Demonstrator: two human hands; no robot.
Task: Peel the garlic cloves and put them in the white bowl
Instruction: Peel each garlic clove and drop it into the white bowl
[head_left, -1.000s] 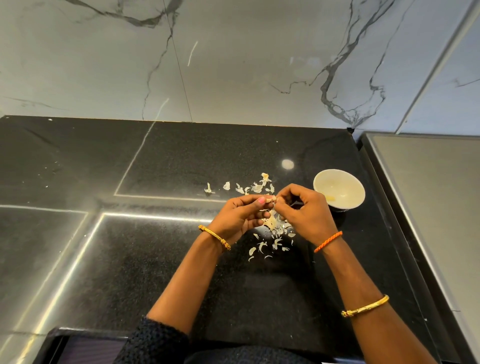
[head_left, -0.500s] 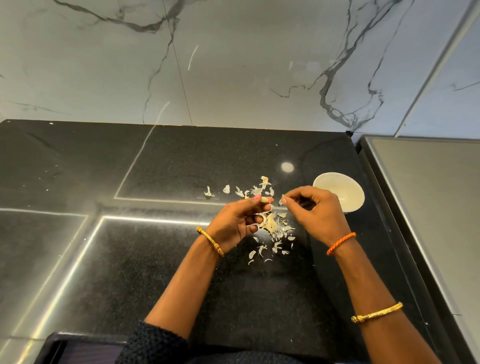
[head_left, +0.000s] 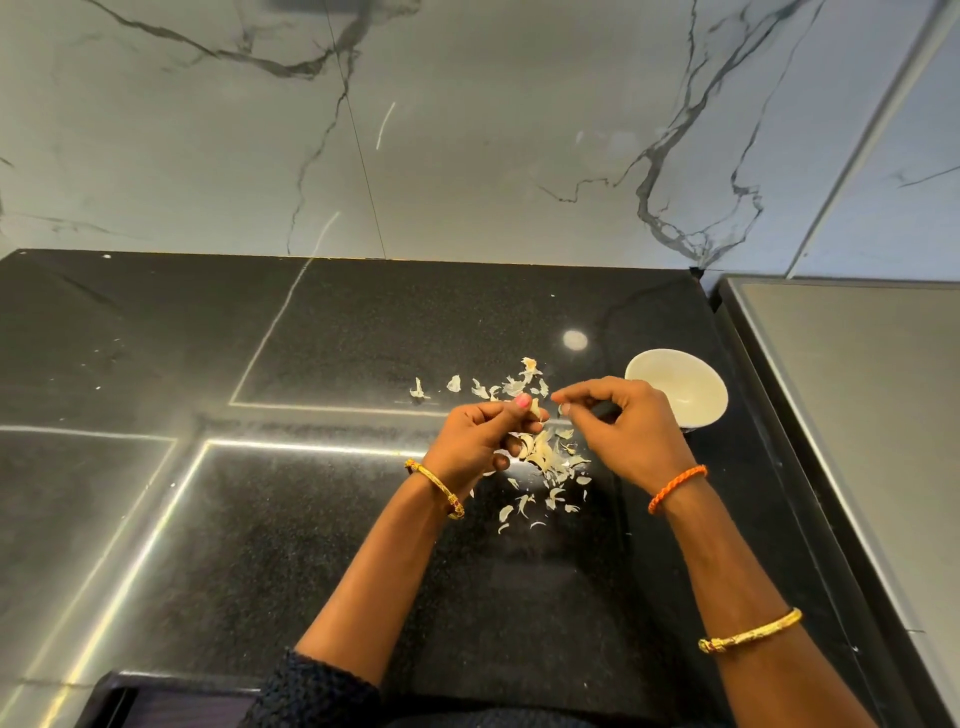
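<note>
My left hand (head_left: 478, 441) pinches a pale garlic clove (head_left: 534, 409) between thumb and fingertips, above the black counter. A small gap away on the right, my right hand (head_left: 628, 431) has its fingers curled round a dark thing (head_left: 605, 411), perhaps a small tool; most of it is hidden. A pale scrap shows at that hand's fingertips. The white bowl (head_left: 696, 387) stands just behind my right hand, partly covered by it. Its visible inside looks bare. Loose garlic peels (head_left: 550, 460) lie scattered under and between my hands.
More peel scraps (head_left: 485, 387) lie in a row behind my left hand. The black counter (head_left: 260, 519) ends at a marble wall (head_left: 467, 156). A grey steel surface (head_left: 857, 415) with a raised edge adjoins the counter on the right, close to the bowl.
My hands were pressed together over the clove one second ago; they have drawn apart, the right one moving right. The view has tilted slightly.
</note>
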